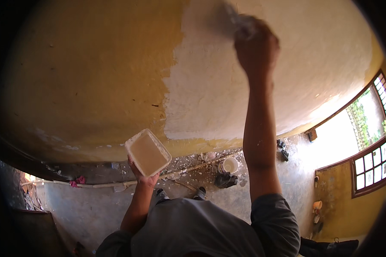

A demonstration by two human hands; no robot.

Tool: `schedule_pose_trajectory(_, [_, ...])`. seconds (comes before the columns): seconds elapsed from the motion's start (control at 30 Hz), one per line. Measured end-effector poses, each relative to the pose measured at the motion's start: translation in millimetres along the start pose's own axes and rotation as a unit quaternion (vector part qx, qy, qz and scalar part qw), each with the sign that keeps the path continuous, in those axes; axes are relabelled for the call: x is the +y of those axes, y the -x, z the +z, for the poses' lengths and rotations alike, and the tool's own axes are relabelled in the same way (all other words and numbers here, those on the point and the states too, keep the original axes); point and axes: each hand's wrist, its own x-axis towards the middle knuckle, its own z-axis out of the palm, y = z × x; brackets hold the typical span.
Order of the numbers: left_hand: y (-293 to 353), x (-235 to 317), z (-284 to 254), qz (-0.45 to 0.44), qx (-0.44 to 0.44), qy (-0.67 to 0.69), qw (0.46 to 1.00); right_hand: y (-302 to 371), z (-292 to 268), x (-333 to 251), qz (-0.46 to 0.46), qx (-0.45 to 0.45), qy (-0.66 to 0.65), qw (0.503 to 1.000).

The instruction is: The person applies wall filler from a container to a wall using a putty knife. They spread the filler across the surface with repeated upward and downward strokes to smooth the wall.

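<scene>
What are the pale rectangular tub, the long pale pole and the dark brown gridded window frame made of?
Pale rectangular tub: probably matt plastic, judging by its thin rim and rounded corners. Long pale pole: likely bare wood or bamboo; slender and slightly crooked. Dark brown gridded window frame: probably painted or stained wood, though colour alone leaves that open.

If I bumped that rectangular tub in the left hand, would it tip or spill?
The rectangular tub could tip easily, since only the left hand seems to support it, near one end. Its pale, smooth-looking filling might slosh out if runny, because the top is open. The smeared rim may feel slippery if it's wet, which I can't tell.
</scene>
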Motion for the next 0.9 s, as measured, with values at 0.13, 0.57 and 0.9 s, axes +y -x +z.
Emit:
schedule_pose_trajectory(0.13, [2.7,0.6,-12.1,0.004,0.013,-0.009,1.000,107.6,49.4,-21.7,-0.241,0.028,0.056,0.969])
schedule_pose_trajectory(0.57, [1.9,-1.5,-9.2,0.019,0.043,0.005,0.999,-39.8,-1.3,43.2,-0.110,0.112,0.184,0.970])
schedule_pose_trajectory(0.9, [4.6,0.4,-10.3,0.033,0.045,-0.018,0.998,182.4,80.7,9.9,-0.157,-0.003,0.090,0.983])
